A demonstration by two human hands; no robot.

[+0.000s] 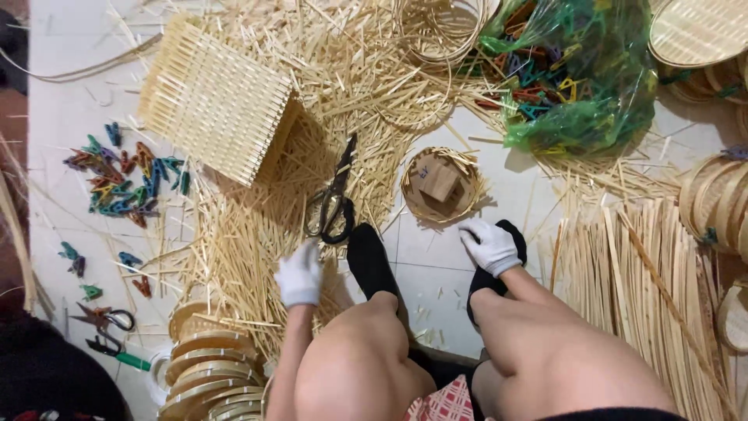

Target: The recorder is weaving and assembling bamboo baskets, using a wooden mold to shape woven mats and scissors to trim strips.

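I sit with bare knees over a tiled floor, black socks on both feet. My left hand (299, 274), in a white glove, hangs over a heap of bamboo slivers (257, 234), just below black shears (333, 204) lying on the pile. My right hand (489, 245), also gloved in white, rests on my right foot, fingers loosely curled and holding nothing. Just beyond it sits a small round woven bamboo basket (441, 187) with a wooden block (441, 182) inside.
A woven bamboo mat panel (212, 100) lies at top left. Coloured plastic clips (125, 179) are scattered at left; more fill a green plastic bag (576, 78). Stacked bamboo rings (210, 366), small scissors (105, 321), bamboo strips (639, 288) and finished baskets (721, 203) surround me.
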